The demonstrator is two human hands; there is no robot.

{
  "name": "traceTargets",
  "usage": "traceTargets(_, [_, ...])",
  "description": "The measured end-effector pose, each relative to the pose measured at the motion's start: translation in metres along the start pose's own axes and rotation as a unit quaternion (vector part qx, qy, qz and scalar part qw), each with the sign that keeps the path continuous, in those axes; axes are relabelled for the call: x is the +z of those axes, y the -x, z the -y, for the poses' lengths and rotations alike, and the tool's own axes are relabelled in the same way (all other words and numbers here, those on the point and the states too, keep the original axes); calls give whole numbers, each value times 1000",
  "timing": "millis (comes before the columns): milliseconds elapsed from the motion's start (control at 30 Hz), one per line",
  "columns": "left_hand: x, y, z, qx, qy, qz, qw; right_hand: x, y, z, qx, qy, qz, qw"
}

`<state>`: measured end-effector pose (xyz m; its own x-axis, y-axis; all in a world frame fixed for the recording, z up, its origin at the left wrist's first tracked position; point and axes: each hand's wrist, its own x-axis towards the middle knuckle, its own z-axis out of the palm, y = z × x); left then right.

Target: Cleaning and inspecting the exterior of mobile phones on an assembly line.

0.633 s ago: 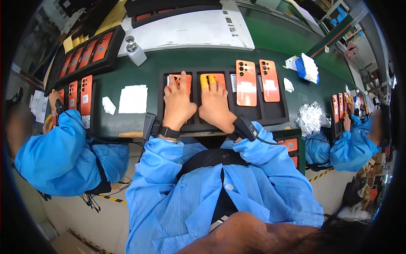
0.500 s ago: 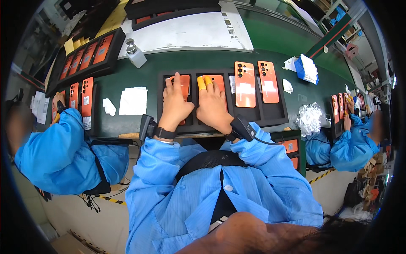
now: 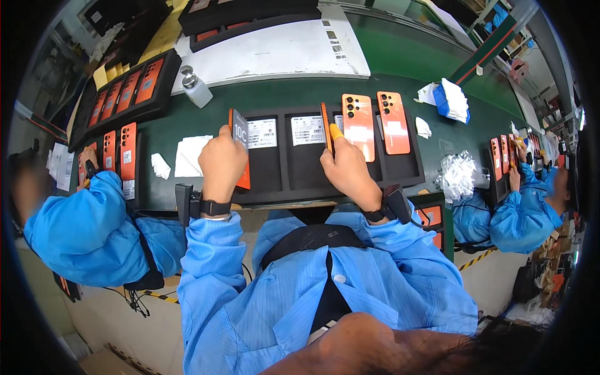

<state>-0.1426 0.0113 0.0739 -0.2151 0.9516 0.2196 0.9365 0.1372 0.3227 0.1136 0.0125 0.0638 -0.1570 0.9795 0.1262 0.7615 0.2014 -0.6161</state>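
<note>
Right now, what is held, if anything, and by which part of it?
Left grip: orange phone, around its middle. Right grip: another phone, by its lower part.

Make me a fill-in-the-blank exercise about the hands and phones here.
The right hand wears a tube-like finger cover coloured ____.
It holds a thin orange phone; another phone is in the person's ____ hand.
On the black rectangular foam tray, ____ glossy orange phones rest unheld.
The flat worktable under the metal-capped white bottle is coloured ____.
Missing words: yellow; left; two; green.
</note>
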Motion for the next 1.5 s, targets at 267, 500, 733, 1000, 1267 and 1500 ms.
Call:
traceTargets(267, [-9,3,-83,52,106,40,992,-7,-2,-9,7,-24,-28,999])
traceTargets(500, [48,2,-110,109,133,74,982,8,-1,-21,-14,-150,-27,988])
traceTargets(733, [63,18,-100,83,332,76,936,26,6,-35,-48,-245,-65,966])
traceTargets(1000, [79,37,-87,62,446,88,888,42,10,-38,-71,-265,-105,956])
traceTargets(1267, [86,37,-88,16,510,137,849,40,8,-36,-80,-233,-110,963])
traceTargets(1500, [99,39,-86,70,497,82,861,34,6,-29,-98,-190,-120,970])
